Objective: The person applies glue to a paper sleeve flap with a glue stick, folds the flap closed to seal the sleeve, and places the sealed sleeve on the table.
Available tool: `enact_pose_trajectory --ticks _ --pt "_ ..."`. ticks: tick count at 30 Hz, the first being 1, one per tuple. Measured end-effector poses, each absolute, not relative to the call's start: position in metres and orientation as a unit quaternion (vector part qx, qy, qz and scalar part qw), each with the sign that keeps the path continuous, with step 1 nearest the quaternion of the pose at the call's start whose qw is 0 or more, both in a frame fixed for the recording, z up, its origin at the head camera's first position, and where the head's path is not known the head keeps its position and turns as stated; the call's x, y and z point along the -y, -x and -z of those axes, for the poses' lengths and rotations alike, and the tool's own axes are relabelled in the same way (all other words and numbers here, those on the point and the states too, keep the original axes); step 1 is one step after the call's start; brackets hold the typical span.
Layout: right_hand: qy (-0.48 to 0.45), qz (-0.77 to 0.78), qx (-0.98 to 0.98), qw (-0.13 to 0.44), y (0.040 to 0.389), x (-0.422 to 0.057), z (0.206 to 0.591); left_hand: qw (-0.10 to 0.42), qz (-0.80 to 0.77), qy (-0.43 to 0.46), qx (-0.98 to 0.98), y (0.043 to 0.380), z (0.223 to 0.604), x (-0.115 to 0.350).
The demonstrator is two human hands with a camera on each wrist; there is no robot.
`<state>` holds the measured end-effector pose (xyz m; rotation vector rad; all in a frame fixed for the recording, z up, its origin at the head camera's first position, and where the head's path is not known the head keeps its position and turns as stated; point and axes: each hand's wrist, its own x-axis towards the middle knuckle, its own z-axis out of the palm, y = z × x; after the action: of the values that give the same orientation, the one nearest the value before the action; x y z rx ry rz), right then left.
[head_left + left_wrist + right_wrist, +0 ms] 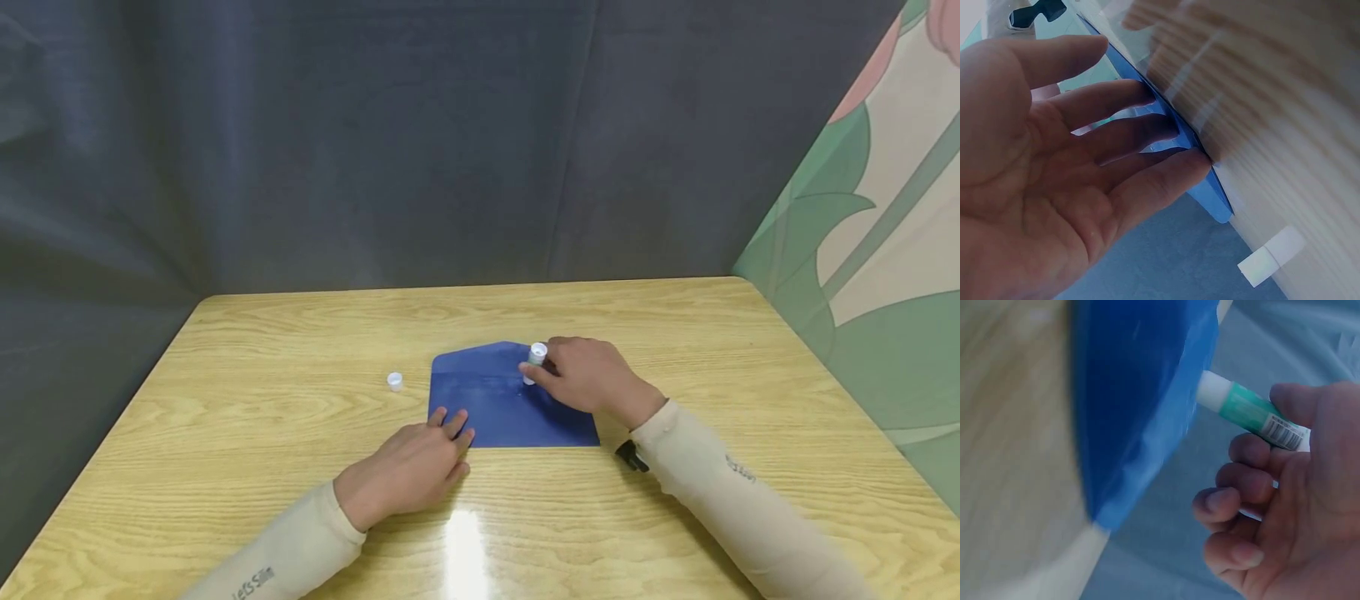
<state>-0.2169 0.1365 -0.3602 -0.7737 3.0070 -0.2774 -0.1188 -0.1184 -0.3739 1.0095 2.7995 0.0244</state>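
A blue envelope (487,408) lies on the table with its pointed flap spread toward the far side. My right hand (592,377) grips a glue stick (1250,412), white with a green label and a barcode, between thumb and fingers. The stick's lower end meets the envelope near the flap's fold, right of the middle. With its fingers nearly straight, my left hand (412,467) rests its fingertips on the envelope's near left corner. In the left wrist view those fingers (1154,187) touch the blue paper and hold nothing.
A small white cap (395,382) stands on the wooden table (300,350) left of the envelope. Behind the table hangs a dark cloth (390,150). A floral-patterned curtain or wall (885,250) borders the right side.
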Motion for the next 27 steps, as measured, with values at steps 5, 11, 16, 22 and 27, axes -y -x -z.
enact_pose_trajectory --ticks 5,11,16,22,27 --pt "0.277 0.111 -0.955 0.006 0.216 -0.105 0.362 0.077 -0.003 -0.335 -0.939 0.119 0.373 0.118" --pt "0.306 0.122 -0.944 0.037 0.219 -0.066 0.36 0.078 -0.007 -0.335 -0.939 0.117 0.372 0.118" --pt "0.316 0.125 -0.939 0.058 0.222 -0.041 0.36 0.068 -0.005 -0.344 -0.936 0.118 0.372 0.118" --pt "0.306 0.121 -0.94 0.085 0.225 -0.022 0.363 0.064 0.005 -0.352 -0.934 0.119 0.373 0.118" --pt "0.296 0.113 -0.943 0.102 0.224 -0.015 0.366 0.055 0.005 -0.353 -0.934 0.119 0.375 0.118"
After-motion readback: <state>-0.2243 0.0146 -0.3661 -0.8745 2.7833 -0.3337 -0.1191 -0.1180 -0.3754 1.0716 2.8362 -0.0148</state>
